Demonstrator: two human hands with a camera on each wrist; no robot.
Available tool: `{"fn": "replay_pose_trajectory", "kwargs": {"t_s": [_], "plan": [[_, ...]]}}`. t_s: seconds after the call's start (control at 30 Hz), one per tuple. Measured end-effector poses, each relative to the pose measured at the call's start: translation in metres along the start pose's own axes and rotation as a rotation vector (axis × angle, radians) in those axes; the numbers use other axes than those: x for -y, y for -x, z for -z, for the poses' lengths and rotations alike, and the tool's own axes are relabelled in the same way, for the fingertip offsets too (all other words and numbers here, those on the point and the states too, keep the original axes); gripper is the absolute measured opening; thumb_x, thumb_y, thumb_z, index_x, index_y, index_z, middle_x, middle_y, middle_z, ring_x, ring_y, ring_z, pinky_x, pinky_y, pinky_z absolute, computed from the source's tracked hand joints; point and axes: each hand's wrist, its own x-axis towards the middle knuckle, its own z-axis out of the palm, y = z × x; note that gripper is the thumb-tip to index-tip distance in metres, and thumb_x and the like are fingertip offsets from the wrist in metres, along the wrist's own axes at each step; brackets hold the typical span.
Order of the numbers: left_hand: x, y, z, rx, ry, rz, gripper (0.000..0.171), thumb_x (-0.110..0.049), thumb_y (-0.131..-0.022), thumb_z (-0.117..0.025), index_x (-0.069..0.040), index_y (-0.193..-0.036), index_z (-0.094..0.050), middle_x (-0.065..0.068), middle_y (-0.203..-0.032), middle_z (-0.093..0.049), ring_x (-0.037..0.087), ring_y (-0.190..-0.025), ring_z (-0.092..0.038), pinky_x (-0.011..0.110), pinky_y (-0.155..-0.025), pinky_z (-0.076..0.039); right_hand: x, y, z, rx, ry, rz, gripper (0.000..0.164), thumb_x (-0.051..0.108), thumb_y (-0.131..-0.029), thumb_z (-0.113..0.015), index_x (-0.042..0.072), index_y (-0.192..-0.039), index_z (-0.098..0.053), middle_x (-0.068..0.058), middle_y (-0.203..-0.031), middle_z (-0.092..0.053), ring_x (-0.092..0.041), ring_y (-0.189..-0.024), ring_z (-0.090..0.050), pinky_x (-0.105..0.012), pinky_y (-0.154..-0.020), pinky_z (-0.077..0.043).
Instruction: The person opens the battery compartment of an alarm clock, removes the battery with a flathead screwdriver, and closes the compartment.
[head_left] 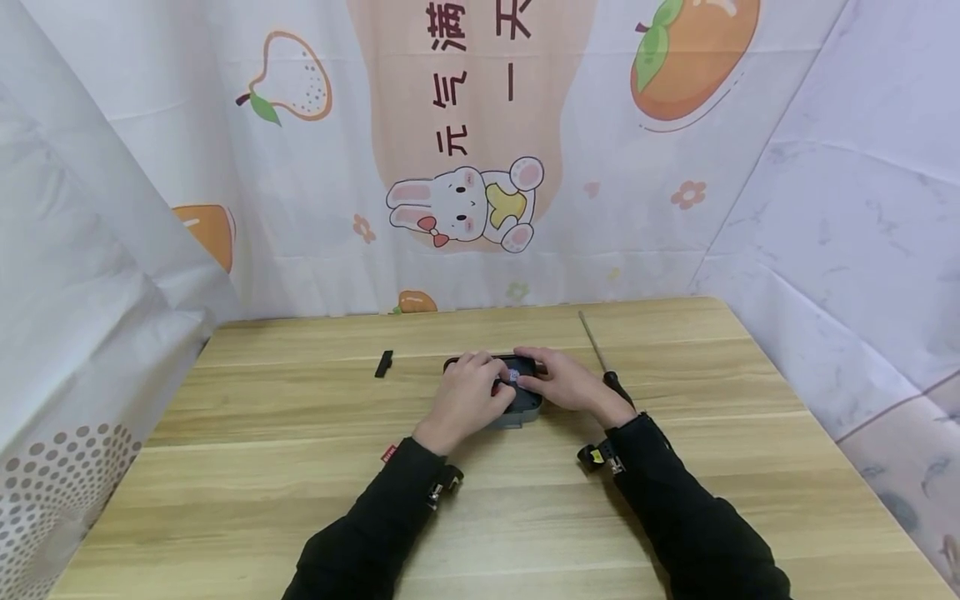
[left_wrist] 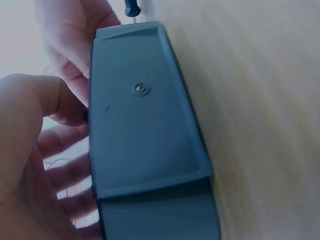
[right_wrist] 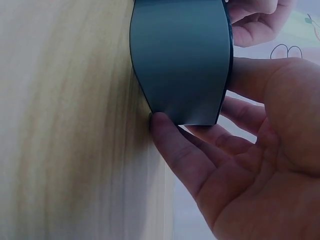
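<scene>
A dark grey plastic casing [head_left: 531, 407] sits on the table, its dark upper face bordered by a raised rim. On its near side a screw [left_wrist: 141, 89] shows in the left wrist view. My left hand [head_left: 468, 396] lies over the casing's left part, fingers bent across the top and thumb at the near rim. With my right hand [head_left: 567, 382] I grip the casing's right end; a fingertip [right_wrist: 161, 120] touches its lower corner in the right wrist view. Between the hands a small pale bluish part [head_left: 513, 376] and a bit of red show on top. My left fingers partly hide the inside.
To the right lies a screwdriver [head_left: 600, 350] with a long metal shaft and black handle, partly behind my right wrist. A small black plastic piece [head_left: 384, 364] lies left of the casing. A printed curtain [head_left: 315, 208] hangs along the wooden table's [head_left: 262, 467] back edge.
</scene>
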Motion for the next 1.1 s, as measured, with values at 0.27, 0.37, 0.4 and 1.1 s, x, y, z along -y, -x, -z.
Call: {"fn": "replay_pose_trajectory", "kwargs": {"t_s": [0.27, 0.37, 0.4, 1.1], "plan": [[0.003, 0.000, 0.011, 0.138, 0.028, -0.046, 0.023, -0.019, -0.102, -0.055, -0.016, -0.095, -0.077, 0.003, -0.102, -0.070, 0.025, -0.105, -0.062, 0.043, -0.090, -0.050, 0.000, 0.000, -0.001, -0.001, 0.012, 0.000, 0.056, 0.017, -0.104, -0.060, -0.003, -0.153, -0.040, -0.022, -0.153, -0.043, -0.039, -0.139, -0.044, -0.052, -0.108, -0.041], [0.006, 0.003, 0.015, 0.172, 0.063, -0.048, 0.021, -0.020, -0.101, -0.056, -0.017, -0.097, -0.076, 0.002, -0.106, -0.069, 0.024, -0.106, -0.061, 0.042, -0.092, -0.049, 0.001, 0.001, -0.001, 0.005, 0.001, -0.004, 0.056, 0.016, -0.104, -0.060, -0.003, -0.153, -0.039, -0.022, -0.154, -0.042, -0.039, -0.139, -0.043, -0.052, -0.108, -0.041], [0.007, 0.004, 0.016, 0.183, 0.076, -0.052, 0.020, -0.020, -0.100, -0.056, -0.017, -0.098, -0.076, 0.002, -0.107, -0.069, 0.023, -0.106, -0.060, 0.042, -0.093, -0.048, 0.001, 0.001, -0.001, 0.008, -0.005, -0.006, 0.056, 0.016, -0.104, -0.059, -0.003, -0.153, -0.039, -0.022, -0.154, -0.042, -0.039, -0.139, -0.044, -0.052, -0.108, -0.041], [0.027, 0.018, 0.025, 0.174, 0.202, -0.140, 0.021, -0.010, -0.095, -0.070, -0.012, -0.115, -0.074, 0.001, -0.110, -0.072, 0.020, -0.106, -0.064, 0.039, -0.096, -0.049, -0.001, 0.001, 0.000, -0.009, 0.009, 0.008, 0.056, 0.019, -0.104, -0.060, -0.003, -0.152, -0.041, -0.022, -0.153, -0.044, -0.040, -0.139, -0.043, -0.053, -0.109, -0.039]]}}
